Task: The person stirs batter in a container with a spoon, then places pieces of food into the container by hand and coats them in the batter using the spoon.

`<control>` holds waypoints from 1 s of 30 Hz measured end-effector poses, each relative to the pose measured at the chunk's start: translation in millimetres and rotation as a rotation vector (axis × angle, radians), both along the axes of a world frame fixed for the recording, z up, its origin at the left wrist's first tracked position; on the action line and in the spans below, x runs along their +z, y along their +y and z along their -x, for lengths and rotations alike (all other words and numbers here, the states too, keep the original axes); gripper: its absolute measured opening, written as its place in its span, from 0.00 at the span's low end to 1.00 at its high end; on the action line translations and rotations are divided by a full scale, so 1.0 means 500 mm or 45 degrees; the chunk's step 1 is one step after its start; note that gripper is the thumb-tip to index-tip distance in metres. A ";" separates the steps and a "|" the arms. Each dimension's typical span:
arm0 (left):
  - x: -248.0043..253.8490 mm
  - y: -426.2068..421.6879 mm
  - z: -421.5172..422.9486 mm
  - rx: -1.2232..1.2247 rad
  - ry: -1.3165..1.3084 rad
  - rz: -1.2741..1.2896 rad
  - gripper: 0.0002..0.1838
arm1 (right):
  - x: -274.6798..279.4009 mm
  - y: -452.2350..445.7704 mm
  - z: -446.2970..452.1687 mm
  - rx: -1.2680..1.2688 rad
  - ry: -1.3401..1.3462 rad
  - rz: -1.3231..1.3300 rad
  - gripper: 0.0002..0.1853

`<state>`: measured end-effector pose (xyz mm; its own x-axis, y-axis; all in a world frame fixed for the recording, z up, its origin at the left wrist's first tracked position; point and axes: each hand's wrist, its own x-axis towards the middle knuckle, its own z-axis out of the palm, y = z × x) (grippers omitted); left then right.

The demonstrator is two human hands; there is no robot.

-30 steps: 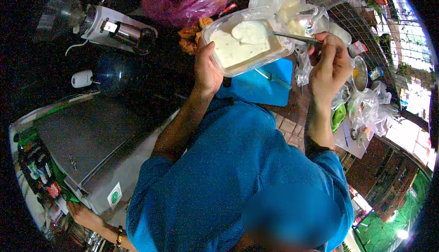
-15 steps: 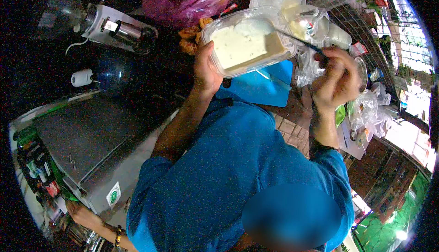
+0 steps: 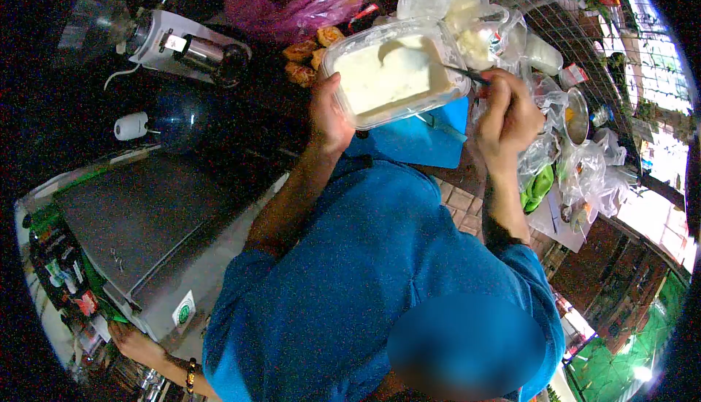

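Note:
My left hand (image 3: 333,116) grips the near left side of a clear rectangular plastic tub (image 3: 380,113), thumb on its rim. White creamy stuff (image 3: 380,77) with small specks fills most of the tub. In my right hand (image 3: 512,113) is the dark handle of a spoon (image 3: 467,73), whose head lies in the creamy stuff and is partly blurred. Below the tub is a blue board (image 3: 416,143) with a metal utensil on it, partly covered by the tub. Brown fried-looking pieces (image 3: 300,73) lie just left of the tub.
A pink plastic bag (image 3: 266,8) sits behind the tub. At the right are clear bags (image 3: 584,172), a metal bowl (image 3: 576,117) and a green item (image 3: 537,187). A blender base (image 3: 164,40) stands at the left. Another person's hand (image 3: 131,341) shows at the lower left.
My right hand and the spoon first swung right and then came back left and slightly down. The tub dipped slightly towards me in my left hand, and the creamy surface shifted.

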<state>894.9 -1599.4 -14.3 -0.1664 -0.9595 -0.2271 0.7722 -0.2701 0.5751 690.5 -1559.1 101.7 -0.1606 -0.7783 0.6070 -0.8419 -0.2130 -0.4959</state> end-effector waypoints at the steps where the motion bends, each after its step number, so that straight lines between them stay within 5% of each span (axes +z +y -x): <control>1: -0.005 0.000 -0.003 0.006 -0.001 -0.001 0.29 | 0.007 0.005 -0.002 0.008 -0.135 0.036 0.09; 5: -0.003 0.004 -0.005 -0.008 0.065 0.004 0.29 | -0.047 -0.005 0.029 -0.039 0.262 0.178 0.09; 11: 0.000 -0.009 -0.003 0.046 0.013 0.032 0.27 | -0.079 0.009 -0.023 -0.027 -0.492 -0.161 0.13; 21: -0.003 -0.008 -0.011 0.059 -0.002 0.027 0.27 | -0.095 0.010 -0.060 0.095 -0.900 -0.397 0.13; 30: 0.032 0.000 -0.009 0.080 -0.011 0.056 0.27 | -0.035 0.003 -0.056 0.141 -0.835 -0.309 0.14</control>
<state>899.2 -1599.2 1.9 -0.1041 -0.9771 -0.1854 0.7818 -0.1956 0.5921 718.7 -1557.3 84.2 -0.3458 -0.9122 0.2199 -0.3332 -0.0997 -0.9376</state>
